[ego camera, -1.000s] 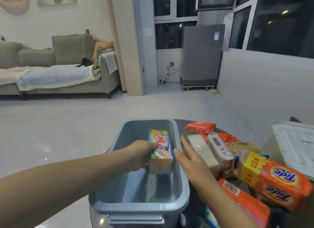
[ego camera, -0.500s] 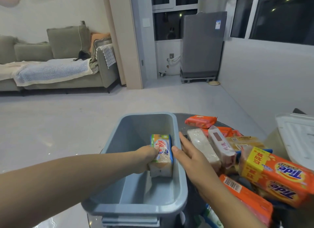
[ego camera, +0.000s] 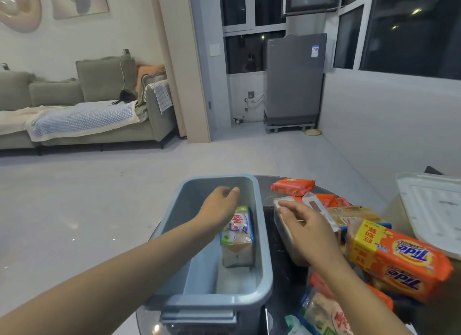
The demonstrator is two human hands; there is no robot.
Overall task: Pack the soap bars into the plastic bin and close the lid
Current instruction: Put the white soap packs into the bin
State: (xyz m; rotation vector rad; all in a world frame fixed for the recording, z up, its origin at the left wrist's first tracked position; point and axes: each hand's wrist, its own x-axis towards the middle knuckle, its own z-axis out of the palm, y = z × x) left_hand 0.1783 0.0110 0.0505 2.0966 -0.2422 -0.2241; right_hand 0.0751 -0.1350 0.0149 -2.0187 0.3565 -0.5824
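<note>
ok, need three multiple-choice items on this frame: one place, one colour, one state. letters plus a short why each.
1. Where does the soap pack in the bin stand?
A. against the bin's right wall
B. flat in the bin's left half
C. on the bin's rim

2. What colour is the Tide pack?
A. green
B. orange and yellow
C. black

3. What is the left hand doing?
A. gripping the soap pack
B. open above the bin, holding nothing
C. holding the lid

Answers:
1 A: the pack stands upright, close against the right wall.
2 B: its wrapper is orange with a yellow band.
3 B: the fingers are loose over the bin, apart from the pack; the lid lies off to the right. The right hand rests on a pale bar outside the bin.
</note>
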